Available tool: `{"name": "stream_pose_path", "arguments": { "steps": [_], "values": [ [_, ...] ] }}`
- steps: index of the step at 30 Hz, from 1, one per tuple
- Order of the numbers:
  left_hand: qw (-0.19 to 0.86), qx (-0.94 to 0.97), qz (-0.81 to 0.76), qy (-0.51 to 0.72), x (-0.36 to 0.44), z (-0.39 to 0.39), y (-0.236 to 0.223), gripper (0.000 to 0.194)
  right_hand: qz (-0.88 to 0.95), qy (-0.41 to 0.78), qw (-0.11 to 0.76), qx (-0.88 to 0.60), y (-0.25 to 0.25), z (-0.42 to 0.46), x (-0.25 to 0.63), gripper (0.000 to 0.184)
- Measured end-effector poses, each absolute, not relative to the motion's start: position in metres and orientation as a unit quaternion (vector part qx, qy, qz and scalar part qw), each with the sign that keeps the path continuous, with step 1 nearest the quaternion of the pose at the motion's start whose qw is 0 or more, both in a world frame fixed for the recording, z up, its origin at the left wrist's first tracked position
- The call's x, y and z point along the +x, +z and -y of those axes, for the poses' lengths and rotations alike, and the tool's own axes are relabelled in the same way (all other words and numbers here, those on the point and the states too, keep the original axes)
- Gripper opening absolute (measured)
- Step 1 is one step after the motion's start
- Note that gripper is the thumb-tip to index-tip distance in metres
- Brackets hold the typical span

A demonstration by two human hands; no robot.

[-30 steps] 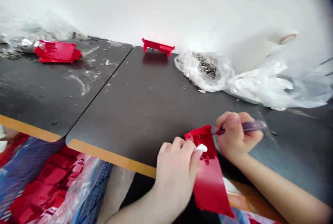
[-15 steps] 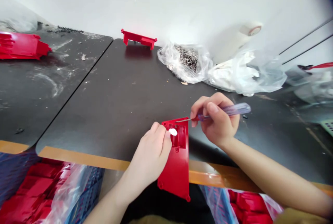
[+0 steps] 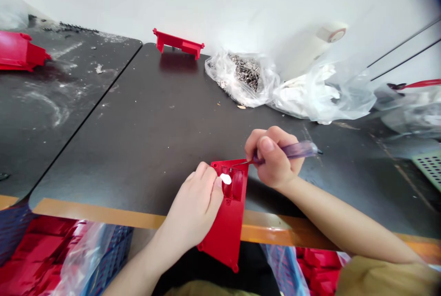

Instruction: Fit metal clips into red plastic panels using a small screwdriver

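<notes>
My left hand (image 3: 191, 206) grips a red moulded plastic panel (image 3: 223, 227), which rests over the table's front edge with its recessed end on the dark top. A small white blob (image 3: 225, 179) sits on the panel beside my left thumb. My right hand (image 3: 274, 158) is closed around a screwdriver (image 3: 292, 151) with a translucent purple handle. Its thin metal shaft reaches across to the panel's upper end, and the tip is near the white blob. What lies under my left palm is hidden.
A red plastic part (image 3: 178, 43) stands at the back of the dark table, beside a clear bag of metal parts (image 3: 244, 75). A red housing (image 3: 17, 51) lies on the left table. Below the orange edge, a blue crate (image 3: 117, 252) holds red parts.
The view has swung, shifting the scene left and up. My right hand has brought the screwdriver's shaft further over the panel, and the panel now leans with its top to the right.
</notes>
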State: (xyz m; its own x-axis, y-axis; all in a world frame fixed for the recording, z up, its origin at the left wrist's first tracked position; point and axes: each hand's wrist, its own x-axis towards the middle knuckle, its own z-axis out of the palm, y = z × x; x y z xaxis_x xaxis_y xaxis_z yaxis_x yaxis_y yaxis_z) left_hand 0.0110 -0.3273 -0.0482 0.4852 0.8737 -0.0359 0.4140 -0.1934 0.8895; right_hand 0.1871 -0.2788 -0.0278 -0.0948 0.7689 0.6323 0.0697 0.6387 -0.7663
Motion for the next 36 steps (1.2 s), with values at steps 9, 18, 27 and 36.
{"name": "stream_pose_path", "arguments": {
  "steps": [9,18,27,36],
  "values": [
    [0.448,0.736,-0.445,0.245,0.013,0.329,-0.049,0.032,0.716,0.252,0.567,-0.321,-0.031,0.281,0.190,0.038],
    [0.451,0.729,-0.451,0.249,0.014,0.328,-0.048,0.032,0.800,0.144,0.513,-0.275,-0.024,0.282,0.191,0.030],
    [0.449,0.729,-0.450,0.252,0.012,0.327,-0.049,0.033,0.814,0.116,0.501,-0.270,-0.017,0.287,0.189,0.031],
    [0.439,0.735,-0.453,0.251,0.013,0.328,-0.049,0.032,0.797,0.131,0.512,-0.293,-0.019,0.286,0.188,0.030]
  ]
}}
